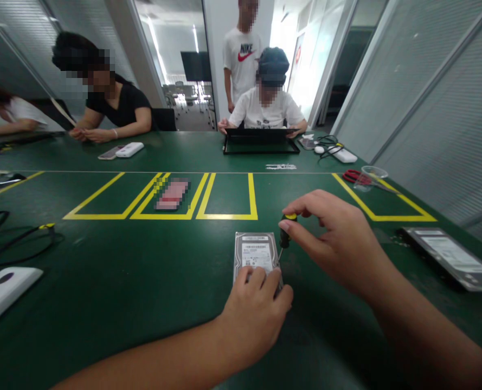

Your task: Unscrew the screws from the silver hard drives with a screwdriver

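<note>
A silver hard drive (pixel 254 250) with a white label lies flat on the green table in front of me. My left hand (pixel 259 306) grips its near end, fingers curled over the top and the side. Above the drive's right edge, my right hand (pixel 326 233) pinches the black and yellow handle of a small screwdriver (pixel 284 234) between thumb and fingers. The screwdriver stands nearly upright, slightly tilted, with its tip down at the drive's right edge, close to my left fingertips. Whether the tip sits in a screw is too small to tell.
Another hard drive (pixel 448 257) lies at the right. Beyond are yellow tape outlines (pixel 228 217), a phone (pixel 172 195), red scissors (pixel 357 176) and a clear plastic cup (pixel 373 176). Black cables (pixel 21 241) and a white device (pixel 5 295) lie left. Several people are across the table, one holding a black frame (pixel 261 152).
</note>
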Demonstrator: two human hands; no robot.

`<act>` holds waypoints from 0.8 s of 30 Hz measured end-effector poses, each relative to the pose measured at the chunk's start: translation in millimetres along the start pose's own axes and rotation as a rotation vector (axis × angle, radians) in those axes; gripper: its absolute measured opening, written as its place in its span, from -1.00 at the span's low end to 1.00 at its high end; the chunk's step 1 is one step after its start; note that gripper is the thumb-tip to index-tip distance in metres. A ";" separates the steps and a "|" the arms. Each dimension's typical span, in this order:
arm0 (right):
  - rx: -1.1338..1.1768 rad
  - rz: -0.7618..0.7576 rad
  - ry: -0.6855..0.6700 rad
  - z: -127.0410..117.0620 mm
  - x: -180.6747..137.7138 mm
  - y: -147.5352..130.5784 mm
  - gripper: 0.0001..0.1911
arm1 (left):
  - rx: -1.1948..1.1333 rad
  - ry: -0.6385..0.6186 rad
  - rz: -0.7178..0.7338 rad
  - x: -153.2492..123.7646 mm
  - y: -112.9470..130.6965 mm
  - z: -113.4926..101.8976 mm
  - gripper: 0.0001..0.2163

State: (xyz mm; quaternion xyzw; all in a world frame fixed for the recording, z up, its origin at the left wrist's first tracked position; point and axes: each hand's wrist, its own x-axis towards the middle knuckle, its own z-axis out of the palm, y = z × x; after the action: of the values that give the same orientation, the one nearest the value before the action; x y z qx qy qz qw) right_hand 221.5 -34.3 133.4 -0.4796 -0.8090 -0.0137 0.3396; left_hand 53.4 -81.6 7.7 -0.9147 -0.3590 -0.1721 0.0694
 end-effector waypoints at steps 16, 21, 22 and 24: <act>-0.010 0.010 -0.018 -0.8 1.1 -1.8 -0.94 | 0.010 -0.007 -0.007 0.0 0.0 -1.9 -0.85; -0.020 -0.023 0.007 -1.7 -1.6 -0.5 -0.87 | -0.005 -0.036 -0.011 0.2 0.3 -1.1 -0.85; -0.020 -0.028 0.013 -1.9 -2.1 -0.7 -0.85 | -0.008 -0.040 -0.012 0.2 0.3 -1.2 -0.85; -0.013 -0.032 0.008 -1.9 -2.1 -1.4 -0.85 | -0.009 -0.036 -0.010 0.2 0.4 -1.5 -0.85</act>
State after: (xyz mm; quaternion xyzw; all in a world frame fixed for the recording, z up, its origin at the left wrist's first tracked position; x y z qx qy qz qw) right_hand 222.0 -37.4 134.1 -0.4687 -0.8151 -0.0263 0.3396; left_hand 53.4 -82.1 9.1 -0.9161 -0.3642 -0.1575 0.0580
